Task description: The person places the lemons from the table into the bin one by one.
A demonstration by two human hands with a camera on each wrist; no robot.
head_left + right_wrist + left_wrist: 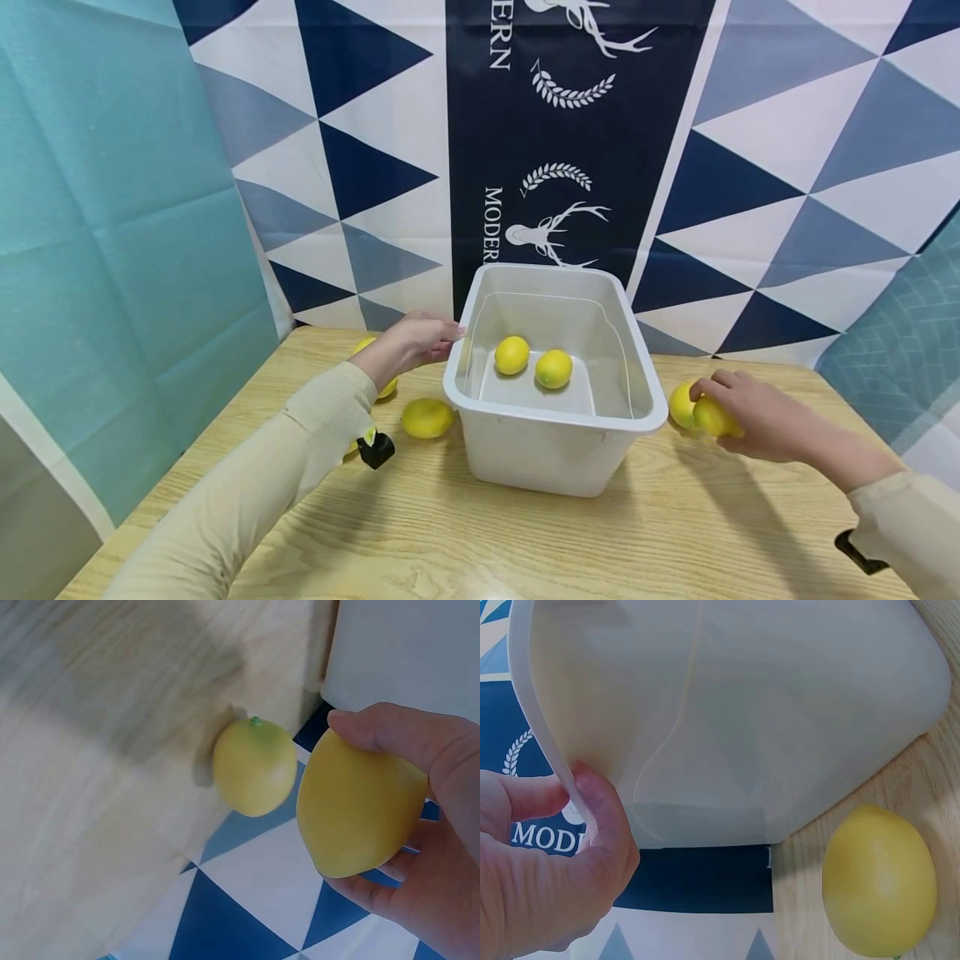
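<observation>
Take the tub (536, 458) as the clock's centre, with 12 o'clock away from you. Inside it lie 2 lemons (512, 355), so I judge the gathering is partly done. Your right grip (772, 422), at 3 o'clock, has its fingers curled around the held lemon (360, 810), outside the tub. Your left grip (411, 342) pinches the rim at 10 o'clock. It seems that left to gather are the right lemon (680, 404) on the table (510, 537), the left lemon (427, 418) at 8 o'clock, and others partly hidden by your left arm; their number I cannot tell. For moving, bare wood lies at 6 o'clock, while the patterned cloth (375, 150) stands near at 12. The raised rim must probably be cleared from above.
</observation>
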